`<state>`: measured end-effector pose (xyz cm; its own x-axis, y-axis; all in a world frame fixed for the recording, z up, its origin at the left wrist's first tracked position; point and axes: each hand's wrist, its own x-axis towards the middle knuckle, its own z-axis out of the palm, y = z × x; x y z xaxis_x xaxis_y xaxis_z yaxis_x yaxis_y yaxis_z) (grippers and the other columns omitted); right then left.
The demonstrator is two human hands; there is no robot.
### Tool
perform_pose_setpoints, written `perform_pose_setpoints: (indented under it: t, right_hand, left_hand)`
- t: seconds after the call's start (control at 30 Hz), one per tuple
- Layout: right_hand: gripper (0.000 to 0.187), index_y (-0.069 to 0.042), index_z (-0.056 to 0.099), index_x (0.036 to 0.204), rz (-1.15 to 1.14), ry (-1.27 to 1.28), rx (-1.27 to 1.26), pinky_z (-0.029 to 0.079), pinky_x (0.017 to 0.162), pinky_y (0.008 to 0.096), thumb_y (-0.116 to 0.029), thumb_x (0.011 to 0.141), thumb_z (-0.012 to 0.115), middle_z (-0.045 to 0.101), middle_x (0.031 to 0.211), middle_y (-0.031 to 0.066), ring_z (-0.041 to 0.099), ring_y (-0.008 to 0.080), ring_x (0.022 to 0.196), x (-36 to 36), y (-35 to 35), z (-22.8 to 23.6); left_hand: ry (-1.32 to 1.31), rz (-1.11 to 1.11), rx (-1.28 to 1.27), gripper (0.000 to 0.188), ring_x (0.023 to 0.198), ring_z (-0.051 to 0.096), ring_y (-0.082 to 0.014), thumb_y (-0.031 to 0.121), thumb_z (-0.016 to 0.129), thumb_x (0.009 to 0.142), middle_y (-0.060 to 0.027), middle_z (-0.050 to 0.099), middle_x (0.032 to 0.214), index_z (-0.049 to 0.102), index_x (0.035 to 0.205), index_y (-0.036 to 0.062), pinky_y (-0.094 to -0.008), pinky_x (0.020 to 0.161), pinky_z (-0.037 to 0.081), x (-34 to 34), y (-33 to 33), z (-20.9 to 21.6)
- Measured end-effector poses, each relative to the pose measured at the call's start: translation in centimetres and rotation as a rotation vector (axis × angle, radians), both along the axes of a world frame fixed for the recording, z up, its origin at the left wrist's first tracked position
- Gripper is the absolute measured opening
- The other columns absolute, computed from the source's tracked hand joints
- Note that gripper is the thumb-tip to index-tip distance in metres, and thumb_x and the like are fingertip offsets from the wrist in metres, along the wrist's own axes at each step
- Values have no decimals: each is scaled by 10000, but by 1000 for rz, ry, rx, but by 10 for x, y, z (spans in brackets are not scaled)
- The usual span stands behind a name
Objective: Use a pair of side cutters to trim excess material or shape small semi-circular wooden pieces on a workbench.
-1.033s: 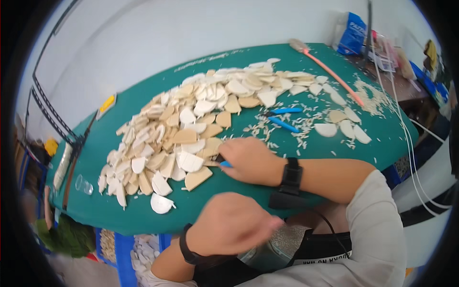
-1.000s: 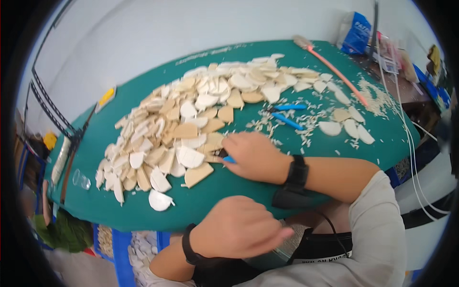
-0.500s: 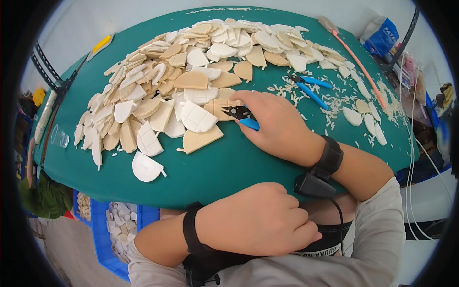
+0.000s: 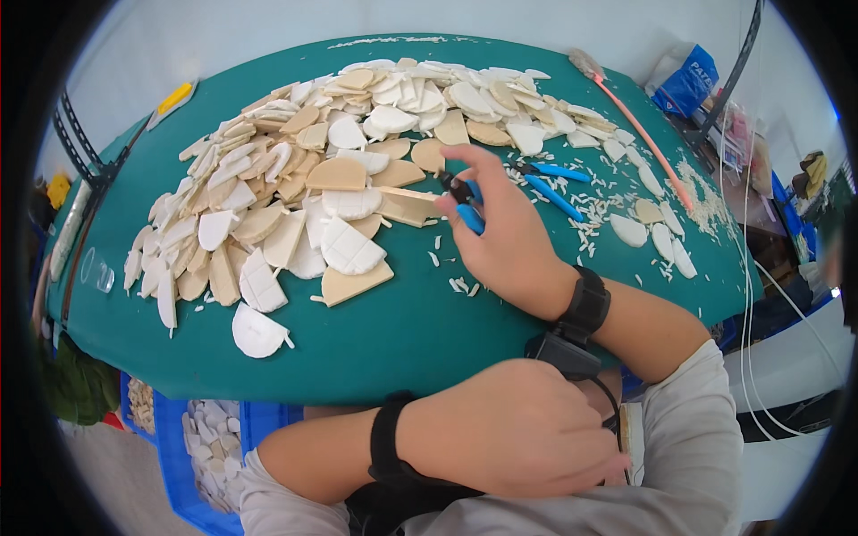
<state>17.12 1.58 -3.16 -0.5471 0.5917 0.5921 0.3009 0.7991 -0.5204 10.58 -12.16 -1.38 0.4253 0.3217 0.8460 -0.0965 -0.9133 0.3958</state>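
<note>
My right hand (image 4: 509, 237) is closed around small cutters (image 4: 469, 207) with blue handles and dark jaws. Its fingertips also meet the right end of a tilted beige slab (image 4: 409, 205); whether they grip it is unclear. That slab sits at the front edge of a heap of white and beige half-round pieces (image 4: 349, 201), several scored with lines. Low in front of my body, my left hand (image 4: 509, 433) is closed, back up and fingers curled under, so anything inside stays hidden. In front of the heap lies a single white half-round piece (image 4: 260, 330) with a small stub.
Another blue-handled cutter (image 4: 556, 189) lies among scattered offcuts on the green table (image 4: 223, 375). A pink-handled brush (image 4: 643, 134) rests at the right. A yellow knife (image 4: 173, 100) and clear cup (image 4: 98, 270) are at the left. A blue bin (image 4: 179, 464) stands below the table edge.
The view has shifted slightly. The beige slab at my right fingertips now tilts, where it lay flatter. My right hand has drawn a little away from the heap; my left hand has moved slightly right.
</note>
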Motion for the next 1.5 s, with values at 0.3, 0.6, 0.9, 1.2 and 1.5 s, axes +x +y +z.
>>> perform_pose_setpoints:
  t: [0.3, 0.6, 0.9, 1.2, 1.5]
  right_hand:
    - [396, -34, 441, 1339, -139, 351, -306, 484, 711, 355, -103, 979, 590, 601, 891, 127, 578, 213, 749, 9, 24, 21]
    - [383, -37, 560, 1329, 84, 584, -367, 456, 728, 218, -187, 992, 663, 617, 947, -18, 529, 48, 819, 13, -25, 42]
    - [315, -73, 569, 1048, 188, 768, -660, 422, 690, 213, -298, 913, 743, 501, 823, -54, 493, 44, 768, 69, -56, 71]
    - [583, -4, 465, 1365, 194, 83, -195, 381, 1022, 368, -151, 876, 749, 565, 1110, 94, 513, 234, 1100, 103, -73, 55]
    - [566, 8, 459, 1440, 157, -73, 103, 537, 846, 407, -182, 952, 675, 645, 1124, 215, 642, 379, 963, 84, -69, 39]
  left_hand:
    - [-641, 805, -591, 334, 896, 531, -124, 114, 726, 906, -58, 594, 1112, 584, 1187, 0, -248, 705, 433, -56, 28, 15]
    - [82, 991, -257, 263, 1063, 572, -319, 149, 769, 856, -164, 620, 1144, 654, 1057, 24, -426, 900, 482, -58, 39, -4]
    - [-681, 397, -684, 119, 869, 715, -262, 110, 591, 987, -228, 696, 1073, 565, 1061, 21, -291, 634, 547, -53, 13, 25]
    - [-773, 316, -752, 229, 685, 704, -306, 90, 553, 984, -324, 674, 1025, 417, 1165, 59, -333, 475, 542, -47, -3, 12]
    - [-627, 320, -758, 204, 697, 714, -364, 147, 509, 997, -355, 659, 1055, 356, 1106, 68, -365, 450, 566, -34, -10, 12]
